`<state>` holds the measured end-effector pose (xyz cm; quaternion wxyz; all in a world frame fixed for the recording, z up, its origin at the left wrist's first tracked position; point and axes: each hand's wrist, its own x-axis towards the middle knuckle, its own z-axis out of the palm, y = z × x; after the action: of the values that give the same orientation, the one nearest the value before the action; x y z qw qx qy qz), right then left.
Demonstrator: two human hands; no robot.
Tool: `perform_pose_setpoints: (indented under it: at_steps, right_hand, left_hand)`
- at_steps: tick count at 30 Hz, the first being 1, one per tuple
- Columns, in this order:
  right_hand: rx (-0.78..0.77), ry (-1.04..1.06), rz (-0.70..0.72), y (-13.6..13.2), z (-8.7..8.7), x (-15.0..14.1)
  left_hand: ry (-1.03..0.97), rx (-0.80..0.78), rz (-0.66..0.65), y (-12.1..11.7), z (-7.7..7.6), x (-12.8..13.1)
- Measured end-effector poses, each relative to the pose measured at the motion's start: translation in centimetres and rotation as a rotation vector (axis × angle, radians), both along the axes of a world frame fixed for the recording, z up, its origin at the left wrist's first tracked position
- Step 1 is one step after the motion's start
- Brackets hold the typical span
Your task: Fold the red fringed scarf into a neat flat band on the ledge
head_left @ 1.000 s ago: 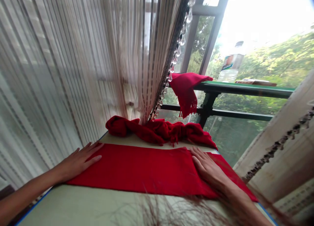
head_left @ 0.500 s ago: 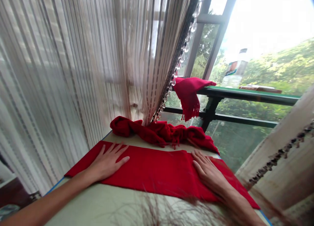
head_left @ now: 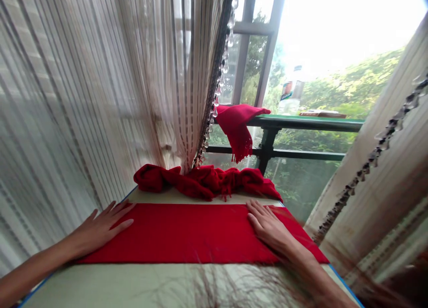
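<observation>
A red scarf (head_left: pixel 190 234) lies flat across the pale table (head_left: pixel 140 283), stretching from its left side to its right side. On the scarf's left end rests my left hand (head_left: pixel 103 227), palm down with the fingers spread. My right hand (head_left: pixel 270 227) presses flat on the cloth towards the right, its fingers stretched out and close together. Neither hand grips anything. Behind the flat scarf, a second red scarf (head_left: pixel 203 183) with fringe lies bunched along the table's far edge.
A red fringed cloth (head_left: pixel 239 129) hangs over the green-topped railing (head_left: pixel 317 122). On that railing stand a clear bottle (head_left: pixel 291 94) and a flat brown item (head_left: pixel 323 114). A sheer curtain (head_left: pixel 100 85) hangs at left, another beaded curtain (head_left: pixel 377 178) at right.
My left hand has slid left to the scarf's end. The fold or ridge near my right hand has smoothed out. The view has turned slightly to the right.
</observation>
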<state>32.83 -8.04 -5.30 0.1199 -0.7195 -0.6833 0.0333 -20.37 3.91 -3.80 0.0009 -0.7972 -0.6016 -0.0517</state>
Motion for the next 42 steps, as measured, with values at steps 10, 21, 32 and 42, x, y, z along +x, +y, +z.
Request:
perform_pose_setpoints:
  at_steps: [10, 21, 32, 42]
  right_hand:
    - [0.08, -0.017, 0.167, 1.8, 4.1, -10.9]
    - [-0.002, 0.071, 0.153, 2.4, 1.3, -13.7]
    - [0.013, 0.085, 0.15, 3.0, 0.3, -13.6]
    - [0.034, 0.067, 0.148, 3.4, -0.4, -13.5]
  left_hand:
    - [-0.122, -0.019, -0.281, -4.4, 1.1, 17.8]
    - [-0.144, -0.024, -0.222, -4.5, -0.8, 14.9]
    - [-0.057, 0.032, 0.088, -2.6, -0.9, 1.4]
    - [-0.098, 0.132, 0.056, -4.9, 1.4, 8.9]
